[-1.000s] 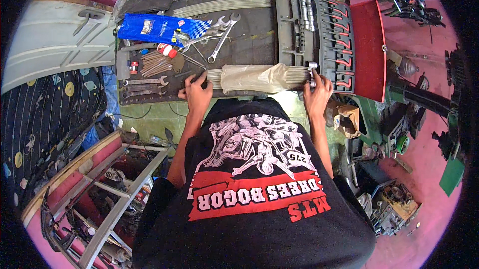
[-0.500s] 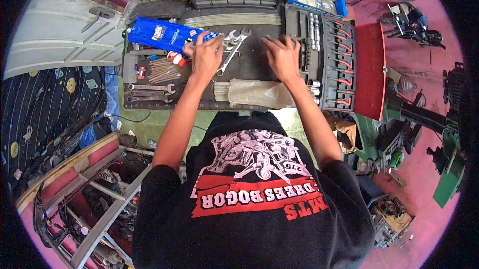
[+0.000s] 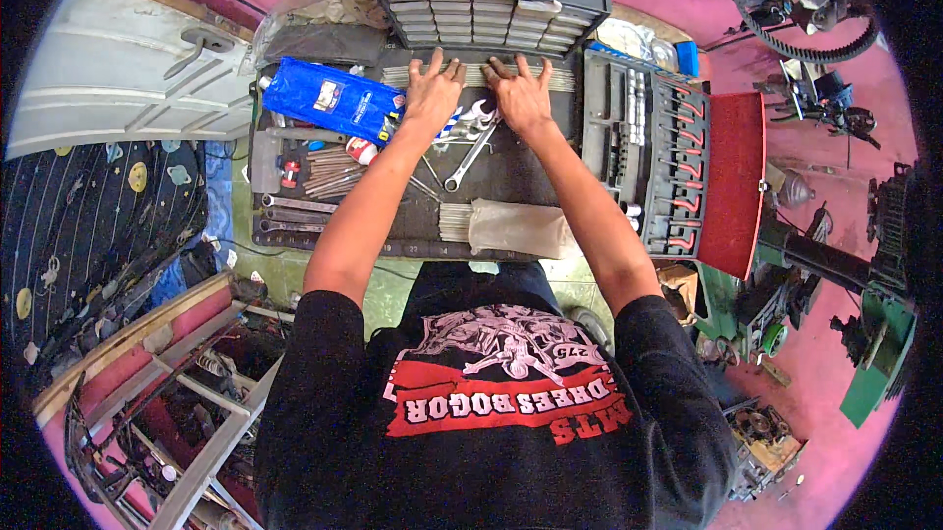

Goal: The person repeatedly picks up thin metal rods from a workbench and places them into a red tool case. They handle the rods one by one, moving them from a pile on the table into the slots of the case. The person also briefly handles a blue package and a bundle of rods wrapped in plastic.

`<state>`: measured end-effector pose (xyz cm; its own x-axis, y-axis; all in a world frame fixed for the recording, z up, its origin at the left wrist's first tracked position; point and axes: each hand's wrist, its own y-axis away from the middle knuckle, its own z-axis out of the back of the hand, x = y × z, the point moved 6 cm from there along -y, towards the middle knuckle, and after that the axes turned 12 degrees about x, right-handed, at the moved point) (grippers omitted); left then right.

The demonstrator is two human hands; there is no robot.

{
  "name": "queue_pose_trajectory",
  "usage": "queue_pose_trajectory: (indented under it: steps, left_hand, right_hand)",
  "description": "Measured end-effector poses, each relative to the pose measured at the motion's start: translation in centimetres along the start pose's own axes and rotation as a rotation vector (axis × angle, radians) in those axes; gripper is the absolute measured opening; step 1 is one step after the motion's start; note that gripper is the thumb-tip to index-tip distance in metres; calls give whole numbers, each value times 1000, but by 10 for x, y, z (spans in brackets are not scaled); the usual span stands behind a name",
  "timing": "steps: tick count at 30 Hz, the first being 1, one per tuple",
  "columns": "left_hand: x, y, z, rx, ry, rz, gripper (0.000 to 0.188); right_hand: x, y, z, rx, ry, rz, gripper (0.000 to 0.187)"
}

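Note:
Side by side at the back of the dark work table (image 3: pixel 403 235), my left hand (image 3: pixel 433 100) and my right hand (image 3: pixel 522 100) are open, fingers spread. Their fingertips reach over a row of thin grey rods (image 3: pixel 562 80), seemingly resting on it; I cannot tell if they press. Just below the hands lie combination wrenches (image 3: pixel 471 155), one slanting toward me. A blue plastic package (image 3: pixel 329 103) sits beside my left wrist. Nearer to me, more thin rods (image 3: pixel 455 222) stick out of a pale wrapper (image 3: pixel 516 227).
A grey small-parts drawer cabinet (image 3: pixel 491 14) stands behind the hands. On the right is an open socket set case with a red lid (image 3: pixel 737 176). Brown rods (image 3: pixel 334 171) and more wrenches (image 3: pixel 295 204) lie at the left. A metal frame (image 3: pixel 211 432) stands lower left.
Both hands have moved farther away and closer together, onto the row of rods at the back. The view has shifted, so the table appears lower.

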<state>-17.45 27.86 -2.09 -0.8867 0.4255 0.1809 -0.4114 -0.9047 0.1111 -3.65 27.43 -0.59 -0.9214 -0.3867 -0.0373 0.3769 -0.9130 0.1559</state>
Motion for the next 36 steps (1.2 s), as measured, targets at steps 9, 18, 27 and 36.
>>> queue_pose_trajectory:
  steps: [9,18,27,36]
  left_hand:
    - [3,-4,-6,-54,35,10,41]
    - [10,-7,10,-124,200,-27,24]
    - [14,-16,9,-49,251,3,19]
    - [13,-11,10,-78,299,11,21]
  right_hand:
    - [-3,-11,-7,-6,-26,-5,47]
    - [-5,-16,-1,-22,-47,3,43]
    - [-6,-29,-5,17,-9,10,36]
    - [-2,-29,4,-17,27,21,19]
